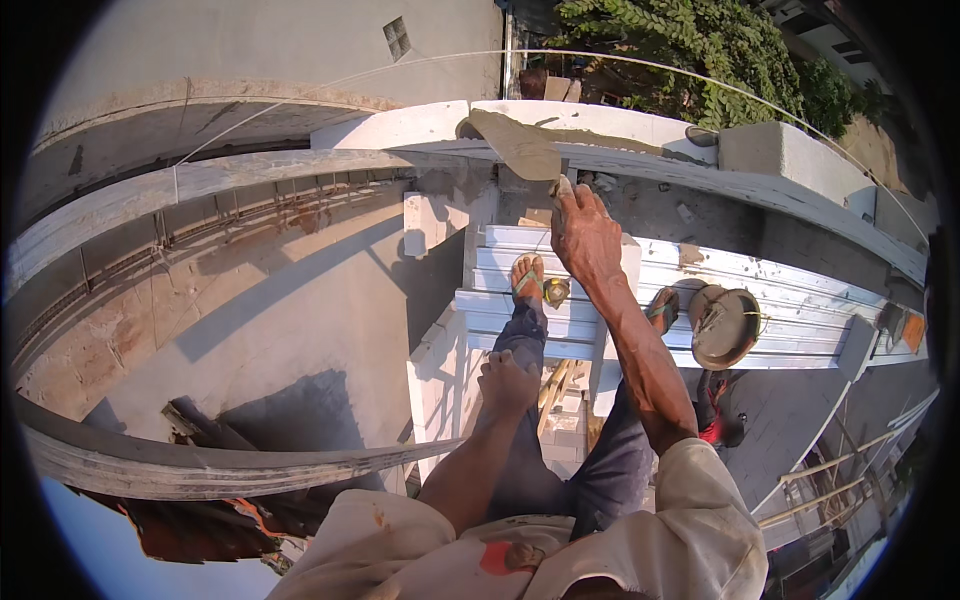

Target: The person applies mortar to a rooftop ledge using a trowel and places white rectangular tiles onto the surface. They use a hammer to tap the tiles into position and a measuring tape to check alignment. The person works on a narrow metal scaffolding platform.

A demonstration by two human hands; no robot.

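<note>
My right hand [586, 238] is closed round the handle of a trowel [515, 145]. Its broad blade, coated with grey mortar, is over the top of a white block wall [400, 128]. To the right of the blade, a strip of wet mortar [625, 143] runs along the blocks. My left hand [508, 382] rests on my left knee, with fingers bent over it and nothing held. Between my feet lies a small yellow and black object [557, 292], perhaps a tape measure. A round pan of mortar [728, 330] stands by my right foot.
Underfoot is a ribbed metal platform [790, 290]. A white block [790, 160] sits higher on the wall at right. A thin string [690, 72] arcs above the wall. Left of the platform, the drop shows a lower floor [310, 310]. A person [722, 415] is below at right.
</note>
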